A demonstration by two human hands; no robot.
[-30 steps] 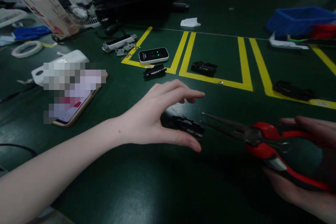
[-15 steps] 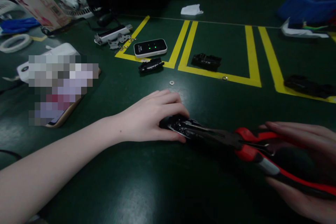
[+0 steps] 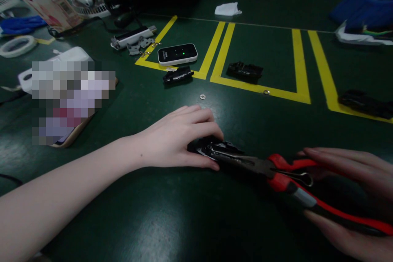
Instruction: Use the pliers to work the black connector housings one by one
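My left hand (image 3: pixel 181 139) is closed around the left end of a black part (image 3: pixel 211 147), keeping it on the dark green table (image 3: pixel 138 213). My right hand (image 3: pixel 353 184) is wrapped around the red and black handles of the pliers (image 3: pixel 291 184). The jaws of the pliers reach left and lie along the top of the black part; what sits between their tips is too small to tell. A small metal ring (image 3: pixel 202 96) lies on the table beyond my left hand.
Further back are black parts (image 3: pixel 245 71), a white-edged device (image 3: pixel 178 54), yellow tape markings and a ring (image 3: pixel 266 92). A phone (image 3: pixel 76 110) lies at the left, a tape roll (image 3: pixel 18 46) behind it. A blue bin (image 3: pixel 362 6) stands at the back right.
The pliers have shifted slightly left, their jaws further over the black part. My left hand has hardly moved and still grips the part. The view has shifted a little.
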